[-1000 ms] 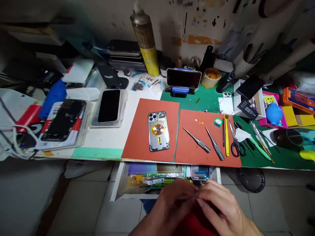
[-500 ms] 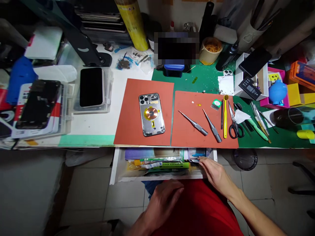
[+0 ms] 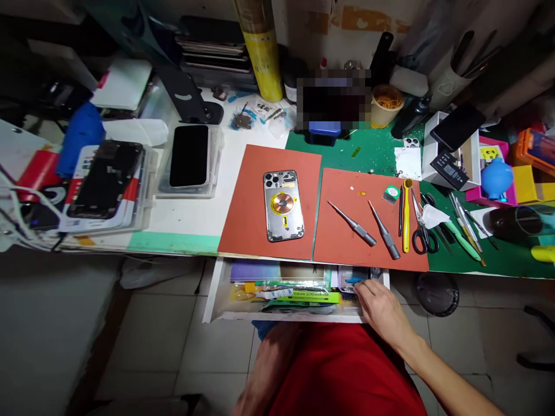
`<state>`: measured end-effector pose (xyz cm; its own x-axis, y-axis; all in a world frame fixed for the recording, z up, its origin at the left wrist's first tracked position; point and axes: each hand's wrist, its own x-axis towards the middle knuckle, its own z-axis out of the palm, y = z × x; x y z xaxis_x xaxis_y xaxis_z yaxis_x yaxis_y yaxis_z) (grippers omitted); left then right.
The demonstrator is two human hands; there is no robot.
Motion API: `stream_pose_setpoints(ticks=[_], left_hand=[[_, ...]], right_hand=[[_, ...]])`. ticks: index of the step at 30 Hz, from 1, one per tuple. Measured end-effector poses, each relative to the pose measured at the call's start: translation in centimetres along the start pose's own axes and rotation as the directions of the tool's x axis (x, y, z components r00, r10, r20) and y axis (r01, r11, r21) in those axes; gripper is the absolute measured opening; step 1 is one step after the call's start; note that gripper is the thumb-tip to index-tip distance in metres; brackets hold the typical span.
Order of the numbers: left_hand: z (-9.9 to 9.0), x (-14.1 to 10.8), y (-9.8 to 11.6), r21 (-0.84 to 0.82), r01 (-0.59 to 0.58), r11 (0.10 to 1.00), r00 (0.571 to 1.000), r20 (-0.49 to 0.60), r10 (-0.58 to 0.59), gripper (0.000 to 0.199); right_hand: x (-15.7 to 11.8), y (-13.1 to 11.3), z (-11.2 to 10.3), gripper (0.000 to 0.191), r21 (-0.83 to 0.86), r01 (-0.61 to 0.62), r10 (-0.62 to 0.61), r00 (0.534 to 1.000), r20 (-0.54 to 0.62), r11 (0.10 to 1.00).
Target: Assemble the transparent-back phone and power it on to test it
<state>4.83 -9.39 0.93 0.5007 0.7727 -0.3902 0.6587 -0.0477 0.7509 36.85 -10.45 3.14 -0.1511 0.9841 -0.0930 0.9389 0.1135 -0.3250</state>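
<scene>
My right hand point(image 3: 380, 309) reaches over the front of the open drawer point(image 3: 277, 317) at its right end. Its fingers are bent and pressed together beside a small clear tray point(image 3: 347, 271) with a blue item in it; whatever they hold is hidden. My left hand point(image 3: 277, 346) is low by my lap, against the red clothing, blurred and with its fingers out of sight. Inside the drawer lie a green screwdriver box point(image 3: 314, 297) and flat packets. Above, on an orange mat point(image 3: 243, 202), rests a phone back housing point(image 3: 284, 222) with a copper coil.
Two tweezers-like grey tools point(image 3: 356, 226), a yellow brush point(image 3: 406, 222) and black-handled scissors point(image 3: 420, 238) lie to the right. A phone point(image 3: 189, 156) sits on a clear case at left. The desk edge overhangs the drawer.
My left hand has drawn down and back toward my lap. My right hand stays at the drawer's right end, its fingers more bent. The view has shifted left.
</scene>
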Motion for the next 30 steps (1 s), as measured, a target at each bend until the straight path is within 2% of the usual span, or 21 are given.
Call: stream_pose_setpoints(ticks=[3, 7, 13, 17, 19, 21, 23, 26, 28, 30], left_hand=[[0.3, 1.2, 0.1, 0.008, -0.034, 0.999, 0.999, -0.022, 0.034, 0.042], [0.3, 1.6, 0.2, 0.025, -0.044, 0.999, 0.997, -0.055, 0.045, 0.052], [0.6, 1.4, -0.6, 0.079, -0.078, 0.994, 0.994, -0.076, 0.084, 0.051], [1.2, 1.8, -1.5, 0.108, -0.099, 0.989, 0.988, -0.108, 0.111, 0.048], [1.2, 2.4, -1.7, 0.118, -0.121, 0.986, 0.985, -0.105, 0.134, 0.045], [0.8, 3.4, -1.7, 0.131, -0.144, 0.981, 0.983, -0.095, 0.157, 0.045], [0.2, 4.7, -1.6, 0.149, -0.169, 0.974, 0.980, -0.081, 0.183, 0.045], [-0.8, 7.1, -1.5, 0.184, -0.205, 0.961, 0.974, -0.060, 0.219, 0.041], [-1.4, 8.9, -1.4, 0.208, -0.211, 0.955, 0.972, -0.056, 0.227, 0.040], [-2.1, 10.6, -1.2, 0.228, -0.208, 0.951, 0.973, -0.054, 0.226, 0.041]], right_hand=[[-0.2, -0.2, 0.4, 0.029, -0.043, 0.002, -0.002, 1.000, -0.014, 0.999], [0.0, -0.3, 0.6, 0.034, -0.071, 0.029, -0.028, 1.000, 0.013, 0.997], [0.5, -0.6, 0.9, 0.027, -0.138, 0.065, -0.060, 0.997, 0.038, 0.988], [-0.2, -1.1, 0.3, 0.044, -0.181, 0.075, -0.079, 0.997, -0.018, 0.981], [-0.6, -1.5, -0.8, 0.051, -0.189, 0.086, -0.096, 0.994, -0.049, 0.978], [-0.7, -1.8, -2.5, 0.045, -0.146, 0.084, -0.100, 0.989, -0.111, 0.986], [0.0, -2.0, -4.6, 0.035, -0.048, 0.078, -0.087, 0.966, -0.242, 0.996], [2.5, -2.1, -7.7, 0.032, 0.045, 0.042, -0.017, 0.890, -0.456, 0.998], [4.7, -1.9, -9.1, 0.030, 0.028, -0.025, 0.036, 0.858, -0.512, 0.999], [6.8, -1.7, -9.8, 0.028, -0.016, -0.083, 0.063, 0.856, -0.513, 0.996]])
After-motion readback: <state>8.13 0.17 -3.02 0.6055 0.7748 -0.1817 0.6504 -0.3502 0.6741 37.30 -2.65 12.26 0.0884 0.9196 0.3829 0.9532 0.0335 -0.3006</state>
